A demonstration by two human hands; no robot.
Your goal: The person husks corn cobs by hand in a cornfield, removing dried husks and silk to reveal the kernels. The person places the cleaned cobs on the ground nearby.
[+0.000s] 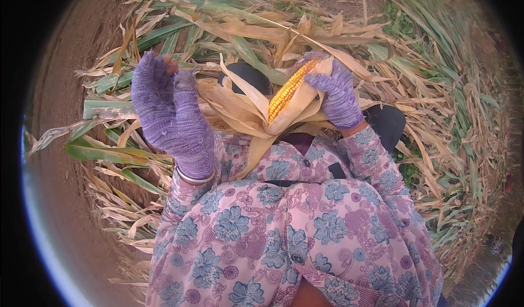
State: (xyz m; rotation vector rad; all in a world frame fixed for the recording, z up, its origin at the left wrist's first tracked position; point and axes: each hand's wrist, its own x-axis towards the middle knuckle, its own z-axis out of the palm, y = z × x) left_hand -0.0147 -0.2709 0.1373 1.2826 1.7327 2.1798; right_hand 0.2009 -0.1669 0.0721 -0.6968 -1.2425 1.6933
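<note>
My right hand, in a purple knitted glove, grips an ear of corn near its upper end. Yellow kernels show along one side of the ear. Pale dry husk leaves are peeled back from it and spread towards the left, with one hanging down over my patterned shirt. Raised at the left, my left hand wears a matching worn glove, with a bare fingertip showing. Its fingers are curled but apart from the thumb, with nothing seen between them, and it is separate from the ear.
Cut corn stalks and leaves, green and dry, lie in a thick layer in front and on both sides. Bare brown soil runs along the left. My dark-covered knees show beyond my lap. Green weeds grow at the upper right.
</note>
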